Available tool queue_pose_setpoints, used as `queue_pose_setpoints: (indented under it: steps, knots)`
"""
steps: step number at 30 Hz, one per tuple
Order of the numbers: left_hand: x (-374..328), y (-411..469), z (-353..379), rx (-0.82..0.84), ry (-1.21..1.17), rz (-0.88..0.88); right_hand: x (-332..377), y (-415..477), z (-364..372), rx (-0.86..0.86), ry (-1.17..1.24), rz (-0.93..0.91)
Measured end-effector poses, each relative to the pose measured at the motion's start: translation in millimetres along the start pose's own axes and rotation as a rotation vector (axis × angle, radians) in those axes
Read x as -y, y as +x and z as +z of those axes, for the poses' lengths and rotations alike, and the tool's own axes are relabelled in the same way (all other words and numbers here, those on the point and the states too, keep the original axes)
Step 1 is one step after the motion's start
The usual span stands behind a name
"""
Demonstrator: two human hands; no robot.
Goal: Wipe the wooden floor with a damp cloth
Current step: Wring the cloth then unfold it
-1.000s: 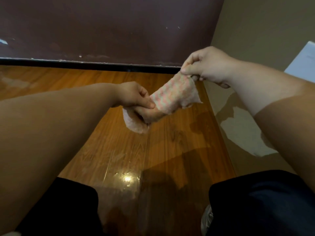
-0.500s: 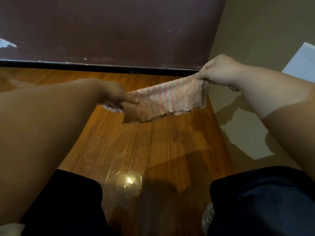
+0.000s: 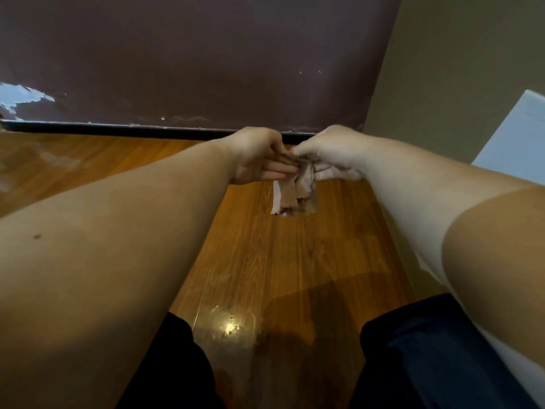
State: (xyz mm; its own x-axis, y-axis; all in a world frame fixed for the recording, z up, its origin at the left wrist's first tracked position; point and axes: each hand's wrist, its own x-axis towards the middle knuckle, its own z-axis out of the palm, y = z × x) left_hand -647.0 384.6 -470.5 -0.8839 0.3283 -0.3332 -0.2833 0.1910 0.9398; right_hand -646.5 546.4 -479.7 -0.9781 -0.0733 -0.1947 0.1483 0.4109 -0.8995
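Starting on the left, my left hand (image 3: 259, 156) is stretched out over the wooden floor (image 3: 265, 261), which has a shiny, wet-looking patch (image 3: 230, 323) down by my knees. The arm's nearly straight, the fingers are flat and pointing right with the thumb on top, and the grip looks like a pinch on the top edge of the cloth (image 3: 295, 199). The cloth is doubled over and hangs straight down from where my hands meet. Its long axis is vertical, and the bottom edge is clear of the boards as far as I can tell, a bit short of the black baseboard (image 3: 147, 128). My right hand (image 3: 333, 156) comes in from the other side, knuckles up, its grip pinched on that same top edge, so the two hands are practically touching. Neither hand is nearer since the cloth sits dead centre under both. I reckon the next move is just straight down: lay it flat on the floor and get a palm on it.
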Motion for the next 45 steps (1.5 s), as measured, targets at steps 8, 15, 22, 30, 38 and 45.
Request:
queue_pose_setpoints:
  steps: [8,15,22,30,38,45]
  knots:
    - [3,-4,-12,0.131,0.274,0.063,-7,10,2,0.049,-0.07,-0.032]
    - [30,3,-39,-0.04,0.692,0.049,-7,17,-5,0.093,0.156,-0.002]
    - [35,5,-57,-0.117,0.689,0.084,-12,19,-12,0.013,0.109,-0.015]
    - [35,6,-53,-0.103,0.557,0.083,-21,15,-4,-0.24,-0.253,-0.022]
    - [47,30,-29,-0.374,0.269,0.124,-44,32,17,-0.183,0.142,0.262]
    - [88,57,-29,-0.287,0.188,-0.073,-102,53,69,-0.4,0.149,0.231]
